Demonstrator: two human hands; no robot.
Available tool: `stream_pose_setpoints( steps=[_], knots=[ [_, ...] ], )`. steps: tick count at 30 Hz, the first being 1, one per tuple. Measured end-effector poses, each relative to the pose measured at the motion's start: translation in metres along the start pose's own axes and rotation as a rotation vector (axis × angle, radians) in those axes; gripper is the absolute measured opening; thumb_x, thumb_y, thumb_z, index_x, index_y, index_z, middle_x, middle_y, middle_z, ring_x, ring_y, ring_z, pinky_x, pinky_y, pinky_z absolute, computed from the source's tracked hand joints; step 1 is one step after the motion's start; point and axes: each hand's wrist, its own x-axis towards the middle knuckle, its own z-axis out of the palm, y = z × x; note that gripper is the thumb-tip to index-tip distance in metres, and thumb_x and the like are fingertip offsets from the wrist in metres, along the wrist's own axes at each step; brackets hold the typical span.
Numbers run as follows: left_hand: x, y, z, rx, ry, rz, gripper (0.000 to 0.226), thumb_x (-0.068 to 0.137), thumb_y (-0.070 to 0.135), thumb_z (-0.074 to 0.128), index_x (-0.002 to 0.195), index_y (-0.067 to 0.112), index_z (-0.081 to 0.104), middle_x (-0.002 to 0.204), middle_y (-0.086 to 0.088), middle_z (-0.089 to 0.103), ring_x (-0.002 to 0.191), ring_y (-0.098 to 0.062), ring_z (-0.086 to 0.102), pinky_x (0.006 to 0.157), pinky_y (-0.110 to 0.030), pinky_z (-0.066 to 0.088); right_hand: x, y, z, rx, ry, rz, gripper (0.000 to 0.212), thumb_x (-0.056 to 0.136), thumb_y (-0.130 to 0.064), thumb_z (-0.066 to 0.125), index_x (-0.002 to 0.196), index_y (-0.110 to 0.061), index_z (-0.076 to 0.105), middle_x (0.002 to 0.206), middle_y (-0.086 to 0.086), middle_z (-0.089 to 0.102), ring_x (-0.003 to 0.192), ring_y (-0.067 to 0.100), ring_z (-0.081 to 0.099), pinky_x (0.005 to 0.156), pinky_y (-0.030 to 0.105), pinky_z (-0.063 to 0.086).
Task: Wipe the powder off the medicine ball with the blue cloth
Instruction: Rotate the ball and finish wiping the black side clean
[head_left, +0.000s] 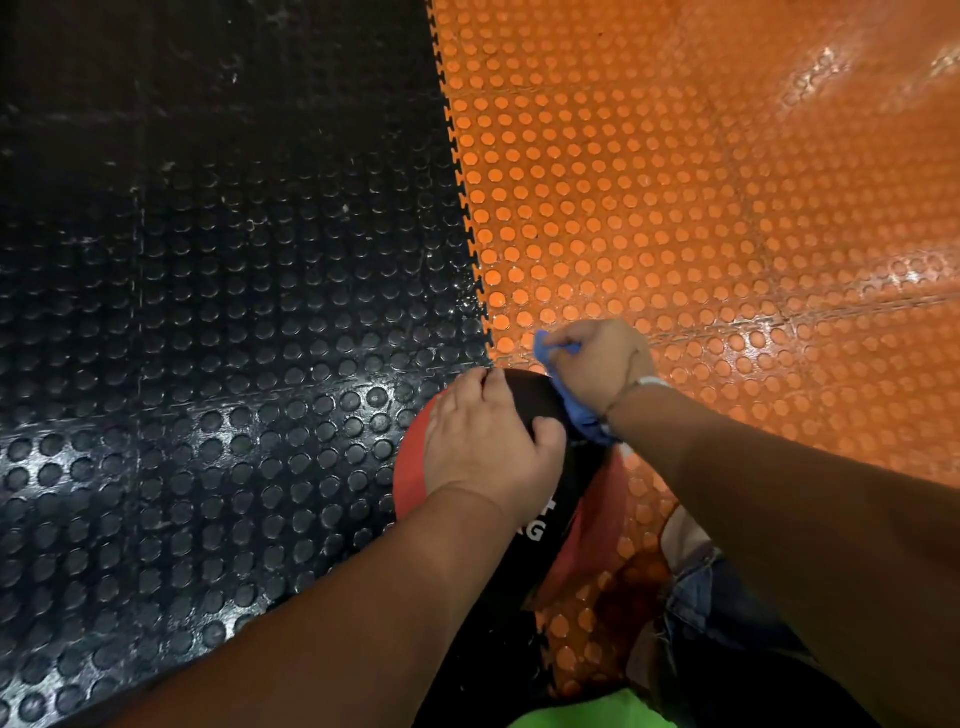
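The right hand (597, 364) bunches the blue cloth (584, 423) against the ball (540, 400) at its two o'clock side; the left hand (488, 441) lies flat on top, steadying it.

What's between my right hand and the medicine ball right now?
The blue cloth. In the head view the right hand holds it bunched against the far right side of the medicine ball, while the left hand rests bare on top.

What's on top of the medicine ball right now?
The left hand rests flat on the medicine ball; the right hand presses the blue cloth against its far side. Any powder beneath is hidden.
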Motion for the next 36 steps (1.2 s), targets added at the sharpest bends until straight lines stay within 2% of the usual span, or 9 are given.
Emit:
stream_pose_setpoints(
  steps=[4, 10, 14, 19, 22, 25, 29, 32, 36],
  knots=[
    [0.007, -0.008, -0.003, -0.033, 0.003, -0.085, 0.079, 0.072, 0.048, 0.022, 0.14, 0.011, 0.039, 0.145, -0.008, 0.037, 0.133, -0.025, 0.035, 0.109, -0.033, 0.024, -0.032, -0.005, 0.008, 0.149, 0.068, -0.289, 0.019, 0.085, -0.009, 0.062, 0.099, -0.015, 0.073, 0.098, -0.001, 0.067, 0.088, 0.006, 0.058, 0.087, 0.016, 0.041],
    [0.003, -0.007, -0.008, -0.004, -0.027, -0.023, 0.062, 0.092, 0.038, 0.026, 0.15, 0.018, 0.023, 0.155, -0.002, 0.025, 0.142, -0.021, 0.02, 0.115, -0.036, 0.016, -0.019, 0.043, -0.008, 0.112, -0.002, 0.196, 0.019, 0.089, -0.017, 0.058, 0.105, -0.018, 0.07, 0.112, 0.01, 0.066, 0.078, 0.015, 0.055, 0.062, 0.018, 0.04],
    [-0.001, -0.005, -0.011, 0.104, -0.021, 0.298, 0.062, 0.08, 0.03, 0.024, 0.137, 0.029, 0.047, 0.148, 0.015, 0.039, 0.143, -0.013, 0.021, 0.116, -0.046, 0.018, -0.037, 0.007, -0.006, 0.414, 0.155, -0.011, 0.043, 0.087, -0.015, 0.061, 0.128, -0.02, 0.052, 0.113, 0.003, 0.061, 0.097, 0.014, 0.055, 0.083, 0.022, 0.044],
    [0.013, -0.012, -0.011, -0.021, 0.017, 0.196, 0.057, 0.079, 0.034, 0.024, 0.121, 0.031, 0.063, 0.134, 0.014, 0.055, 0.132, -0.011, 0.042, 0.107, -0.036, 0.034, -0.051, 0.003, 0.014, 0.149, 0.219, -0.214, 0.041, 0.086, -0.01, 0.058, 0.126, -0.014, 0.057, 0.126, 0.008, 0.057, 0.117, 0.022, 0.051, 0.099, 0.023, 0.034],
    [0.018, -0.015, -0.016, -0.127, 0.021, 0.064, 0.043, 0.092, 0.031, 0.033, 0.122, 0.036, 0.062, 0.136, 0.02, 0.052, 0.13, -0.006, 0.042, 0.108, -0.03, 0.034, -0.032, 0.033, 0.006, 0.112, 0.188, 0.05, 0.032, 0.088, -0.011, 0.056, 0.118, -0.015, 0.063, 0.122, 0.008, 0.06, 0.105, 0.023, 0.056, 0.089, 0.02, 0.038],
    [0.018, -0.02, -0.019, -0.061, 0.05, 0.011, 0.04, 0.097, 0.026, 0.035, 0.13, 0.033, 0.056, 0.14, 0.016, 0.048, 0.136, -0.01, 0.035, 0.112, -0.034, 0.027, -0.029, 0.058, -0.008, 0.218, 0.082, 0.391, 0.03, 0.09, -0.017, 0.056, 0.119, -0.017, 0.061, 0.119, 0.009, 0.062, 0.073, 0.014, 0.054, 0.058, 0.011, 0.042],
    [0.002, -0.02, -0.012, 0.033, -0.014, 0.112, 0.06, 0.088, 0.045, 0.017, 0.143, 0.034, 0.038, 0.152, 0.017, 0.031, 0.144, -0.011, 0.016, 0.117, -0.039, 0.013, -0.05, 0.026, 0.002, 0.464, 0.276, 0.016, 0.037, 0.088, -0.023, 0.055, 0.124, -0.019, 0.058, 0.122, 0.002, 0.06, 0.103, 0.01, 0.053, 0.092, 0.026, 0.044],
    [0.0, -0.015, -0.007, 0.071, -0.006, 0.104, 0.065, 0.084, 0.043, 0.012, 0.146, 0.036, 0.032, 0.153, 0.018, 0.027, 0.144, -0.01, 0.015, 0.117, -0.04, 0.013, -0.058, 0.011, 0.023, 0.221, 0.217, -0.363, 0.04, 0.08, -0.035, 0.054, 0.113, -0.017, 0.067, 0.112, 0.004, 0.065, 0.107, 0.019, 0.058, 0.097, 0.032, 0.043],
    [0.007, -0.013, -0.009, 0.049, -0.023, 0.122, 0.064, 0.084, 0.045, 0.013, 0.145, 0.037, 0.034, 0.152, 0.02, 0.028, 0.144, -0.008, 0.015, 0.118, -0.039, 0.012, -0.03, 0.039, 0.012, 0.305, 0.09, 0.067, 0.024, 0.088, -0.028, 0.058, 0.11, -0.026, 0.068, 0.108, -0.003, 0.067, 0.099, 0.017, 0.061, 0.094, 0.034, 0.048]
  ],
)
